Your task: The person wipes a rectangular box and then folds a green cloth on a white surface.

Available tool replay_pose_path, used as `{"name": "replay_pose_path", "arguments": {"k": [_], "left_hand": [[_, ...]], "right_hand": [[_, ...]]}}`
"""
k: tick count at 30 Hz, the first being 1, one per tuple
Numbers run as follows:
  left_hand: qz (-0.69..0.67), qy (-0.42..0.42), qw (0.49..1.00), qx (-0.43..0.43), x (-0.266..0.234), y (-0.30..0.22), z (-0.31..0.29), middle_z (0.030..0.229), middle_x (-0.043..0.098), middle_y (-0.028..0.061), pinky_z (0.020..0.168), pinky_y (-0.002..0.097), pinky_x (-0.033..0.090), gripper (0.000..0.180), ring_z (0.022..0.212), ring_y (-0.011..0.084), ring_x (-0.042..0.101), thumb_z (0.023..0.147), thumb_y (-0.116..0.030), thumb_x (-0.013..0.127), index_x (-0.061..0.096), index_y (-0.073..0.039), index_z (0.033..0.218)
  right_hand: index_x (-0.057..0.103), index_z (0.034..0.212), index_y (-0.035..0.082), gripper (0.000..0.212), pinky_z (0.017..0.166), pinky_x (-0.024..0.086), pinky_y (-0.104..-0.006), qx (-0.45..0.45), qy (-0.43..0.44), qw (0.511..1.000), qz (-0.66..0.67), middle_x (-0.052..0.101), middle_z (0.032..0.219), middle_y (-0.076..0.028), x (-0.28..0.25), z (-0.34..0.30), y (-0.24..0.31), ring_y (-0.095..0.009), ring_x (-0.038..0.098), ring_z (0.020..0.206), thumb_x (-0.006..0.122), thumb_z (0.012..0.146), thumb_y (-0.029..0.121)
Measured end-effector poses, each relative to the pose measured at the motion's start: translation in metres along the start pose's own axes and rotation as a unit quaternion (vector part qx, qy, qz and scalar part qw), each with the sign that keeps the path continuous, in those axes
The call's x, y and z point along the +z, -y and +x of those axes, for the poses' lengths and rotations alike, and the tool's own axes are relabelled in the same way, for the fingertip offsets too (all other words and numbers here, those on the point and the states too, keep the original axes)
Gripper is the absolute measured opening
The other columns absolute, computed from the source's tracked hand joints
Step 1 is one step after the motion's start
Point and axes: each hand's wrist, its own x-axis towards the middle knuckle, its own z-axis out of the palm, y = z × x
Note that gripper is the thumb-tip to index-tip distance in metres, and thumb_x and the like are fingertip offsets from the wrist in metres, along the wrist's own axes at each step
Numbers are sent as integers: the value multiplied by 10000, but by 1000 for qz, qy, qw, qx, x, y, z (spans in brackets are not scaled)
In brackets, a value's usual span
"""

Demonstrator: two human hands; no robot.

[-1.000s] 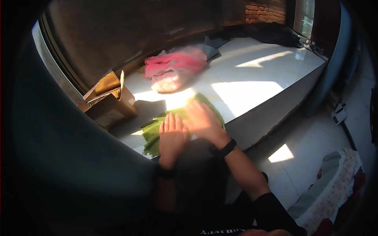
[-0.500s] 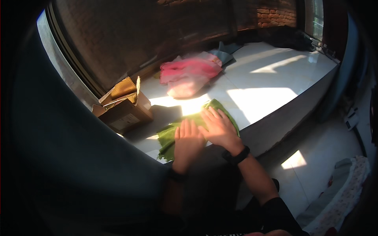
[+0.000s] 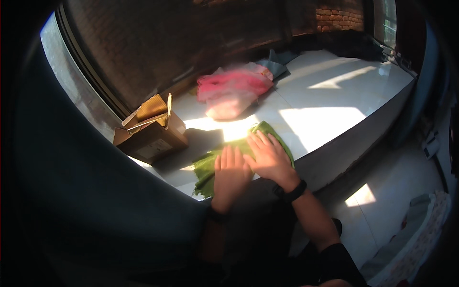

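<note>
A green cloth (image 3: 205,168) with a ragged left edge lies on the white tiled ledge, part of it in bright sunlight. My left hand (image 3: 232,174) rests flat on its near part, fingers stretched forward. Beside it, my right hand (image 3: 270,160) presses on the cloth's right side with the fingers slightly spread. The two hands almost touch at the right thumb. Neither holds anything; the cloth beneath the palms is hidden. Dark bands circle both wrists.
An open cardboard box (image 3: 155,136) stands left of the cloth. Farther back lie a crumpled pink and white cloth (image 3: 234,91) and a grey-blue piece of fabric (image 3: 275,64). The white ledge (image 3: 344,95) ends in a drop on the right. Floral fabric (image 3: 420,239) hangs at lower right.
The whole view has shifted slightly, so everything sits a little farther right. Both hands stay flat on the green cloth, which looks unchanged.
</note>
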Motion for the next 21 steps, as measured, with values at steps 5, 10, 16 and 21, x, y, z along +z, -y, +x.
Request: {"name": "replay_pose_path", "arguments": {"k": [5, 10, 16, 21], "left_hand": [[0, -9, 1000, -9, -4, 5, -5, 1413, 358, 285, 1110, 466, 191, 565, 1347, 360, 319, 925, -310, 324, 390, 54, 1352], [-9, -10, 1000, -2, -3, 5, -4, 1413, 355, 291, 1110, 468, 189, 564, 1347, 364, 318, 926, -306, 328, 396, 61, 1349], [-5, -20, 1000, 1, -5, 5, -4, 1404, 366, 296, 1110, 470, 187, 556, 1345, 371, 317, 922, -289, 346, 403, 68, 1344], [-16, -13, 1000, 2, -1, 1, -2, 1400, 368, 299, 1108, 475, 191, 556, 1345, 374, 319, 921, -287, 347, 403, 71, 1343]], "right_hand": [[499, 1294, 10, 536, 1099, 272, -425, -12, -9, 1000, 3, 472, 1375, -137, 3, 0, 6, -284, 388, 1307, 524, 872, 338], [489, 1305, 10, 545, 1104, 260, -422, -2, 15, 1000, 4, 468, 1377, -138, 0, 3, 4, -282, 378, 1314, 518, 874, 342], [529, 1224, 0, 505, 1055, 313, -438, -24, -42, 999, 6, 516, 1295, -145, 7, 3, 4, -298, 421, 1257, 558, 822, 305], [574, 1145, -9, 468, 1010, 369, -454, -32, -83, 996, 2, 564, 1219, -150, 7, 1, 1, -312, 466, 1201, 606, 768, 266]]}}
